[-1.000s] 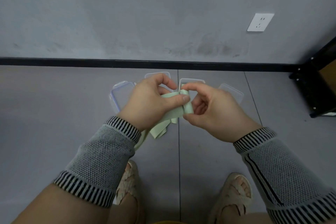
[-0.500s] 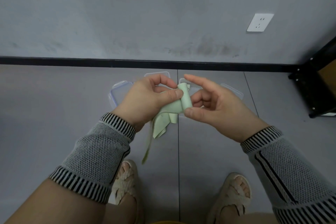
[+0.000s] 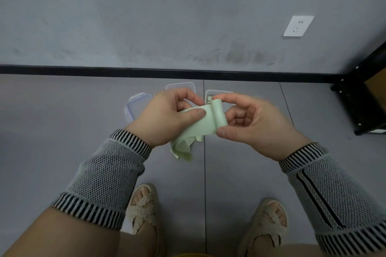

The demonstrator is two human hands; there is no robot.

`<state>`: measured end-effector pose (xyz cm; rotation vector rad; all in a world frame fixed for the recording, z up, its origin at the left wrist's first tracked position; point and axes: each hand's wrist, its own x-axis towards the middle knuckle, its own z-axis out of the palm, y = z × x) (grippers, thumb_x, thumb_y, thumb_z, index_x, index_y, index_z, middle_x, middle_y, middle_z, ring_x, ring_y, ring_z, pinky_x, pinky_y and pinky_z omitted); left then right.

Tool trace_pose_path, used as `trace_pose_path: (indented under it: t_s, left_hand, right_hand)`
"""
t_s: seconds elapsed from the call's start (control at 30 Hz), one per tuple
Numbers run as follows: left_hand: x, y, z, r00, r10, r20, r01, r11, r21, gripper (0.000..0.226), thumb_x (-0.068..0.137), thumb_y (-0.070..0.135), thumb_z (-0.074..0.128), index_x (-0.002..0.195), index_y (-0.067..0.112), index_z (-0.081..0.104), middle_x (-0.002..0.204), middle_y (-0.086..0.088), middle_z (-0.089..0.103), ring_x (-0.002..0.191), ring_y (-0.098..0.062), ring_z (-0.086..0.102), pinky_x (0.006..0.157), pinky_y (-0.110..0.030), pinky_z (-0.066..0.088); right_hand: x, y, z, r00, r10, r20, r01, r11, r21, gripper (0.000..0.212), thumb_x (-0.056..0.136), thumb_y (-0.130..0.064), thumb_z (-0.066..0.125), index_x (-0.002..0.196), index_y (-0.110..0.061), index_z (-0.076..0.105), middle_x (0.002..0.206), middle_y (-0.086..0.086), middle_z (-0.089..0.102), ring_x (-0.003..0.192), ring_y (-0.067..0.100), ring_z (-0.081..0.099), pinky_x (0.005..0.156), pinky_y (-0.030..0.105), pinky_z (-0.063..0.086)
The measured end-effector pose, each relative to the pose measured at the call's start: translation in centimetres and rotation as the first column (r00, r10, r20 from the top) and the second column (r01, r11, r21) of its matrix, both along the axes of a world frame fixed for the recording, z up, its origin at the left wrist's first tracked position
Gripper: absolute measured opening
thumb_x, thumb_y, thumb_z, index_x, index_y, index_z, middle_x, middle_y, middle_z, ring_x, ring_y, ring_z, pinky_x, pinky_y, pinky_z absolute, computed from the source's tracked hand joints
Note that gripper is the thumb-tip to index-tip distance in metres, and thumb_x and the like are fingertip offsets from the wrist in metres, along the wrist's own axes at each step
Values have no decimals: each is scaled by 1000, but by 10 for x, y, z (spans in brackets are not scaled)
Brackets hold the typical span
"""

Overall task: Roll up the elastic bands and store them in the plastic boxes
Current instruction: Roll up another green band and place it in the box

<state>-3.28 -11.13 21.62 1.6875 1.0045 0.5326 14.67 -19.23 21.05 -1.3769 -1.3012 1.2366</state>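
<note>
A pale green elastic band is held in the air between both hands. Its right end is rolled into a small cylinder, which my right hand pinches between forefinger on top and thumb below. My left hand grips the flat stretch beside the roll, thumb on top. The loose tail hangs crumpled below my left wrist. Behind the hands, clear plastic boxes lie on the floor: one at the left, one behind my left hand, one behind the roll. My hands hide most of them.
The grey floor meets a grey wall with a black skirting strip. A black shelf frame stands at the right edge. A white wall socket is upper right. My sandalled feet are below the hands.
The roll in my right hand has grown thicker as more band wound onto it. The hanging tail has shortened and drawn up under my left hand.
</note>
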Motion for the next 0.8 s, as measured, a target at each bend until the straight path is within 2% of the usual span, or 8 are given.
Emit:
trace_pose_path:
  t_s: [0.2, 0.27, 0.33, 0.47, 0.53, 0.63, 0.73, 0.8]
  left_hand:
    - [7, -5, -3, 998, 62, 10, -62, 997, 37, 13, 77, 17, 76, 80, 15, 64, 56, 4, 64, 46, -2, 55, 46, -15, 42]
    - [10, -6, -5, 996, 89, 1, -89, 995, 49, 18, 74, 22, 78, 81, 12, 64, 63, -4, 68, 50, -6, 58, 49, -19, 45]
    - [12, -7, -8, 992, 124, -13, -123, 990, 63, 22, 73, 25, 78, 80, 10, 64, 71, -13, 70, 57, -13, 60, 55, -29, 50]
    - [14, -6, -11, 987, 161, -30, -158, 985, 73, 21, 76, 24, 76, 78, 9, 62, 68, -13, 67, 58, -16, 57, 59, -34, 50]
    - [13, -5, -10, 988, 156, -12, -155, 987, 52, 19, 77, 22, 75, 78, 10, 61, 63, -8, 63, 57, -17, 54, 58, -35, 47]
    - [10, -3, -8, 986, 160, 54, -159, 987, -27, 19, 77, 23, 75, 81, 9, 63, 58, -3, 57, 57, -19, 51, 60, -36, 43]
    - [9, -4, -5, 981, 146, 127, -135, 986, -94, 16, 78, 20, 74, 79, 11, 61, 59, -2, 59, 58, -20, 53, 60, -33, 44]
    - [10, -6, -4, 983, 121, 140, -108, 990, -94, 12, 83, 13, 70, 78, 12, 59, 58, -1, 60, 54, -15, 53, 56, -27, 44]
  right_hand:
    - [-8, 4, -6, 942, -51, 332, 33, 998, 60, 53, 71, -8, 79, 113, -35, 60, 69, -5, 61, 59, 4, 56, 63, 21, 49]
    - [-12, 4, -7, 899, -60, 433, 20, 995, 98, 53, 72, -11, 77, 114, -37, 58, 68, -7, 59, 60, 4, 56, 66, 24, 51]
    - [-15, 4, -8, 862, -66, 502, 4, 992, 125, 55, 73, -14, 76, 121, -35, 58, 69, -7, 58, 64, 6, 56, 70, 27, 52]
    - [-16, 5, -11, 828, -57, 558, -35, 988, 153, 59, 75, -17, 73, 128, -36, 54, 74, -10, 56, 70, 6, 55, 72, 25, 50]
    - [-16, 5, -11, 853, -45, 519, -34, 989, 141, 60, 76, -19, 73, 126, -43, 52, 76, -9, 56, 71, 6, 55, 72, 23, 49]
    - [-14, 4, -8, 953, -14, 304, -12, 996, 86, 54, 82, -22, 70, 118, -56, 47, 82, -5, 59, 75, 5, 57, 76, 26, 51]
    - [-12, 3, -3, 998, -46, 45, 46, 999, 13, 43, 93, -15, 56, 122, -46, 51, 88, 1, 66, 83, 11, 65, 84, 34, 55]
    - [-13, 2, 0, 998, -37, -44, 37, 999, -13, 41, 93, -8, 54, 120, -38, 55, 90, 11, 70, 81, 16, 68, 83, 35, 57]
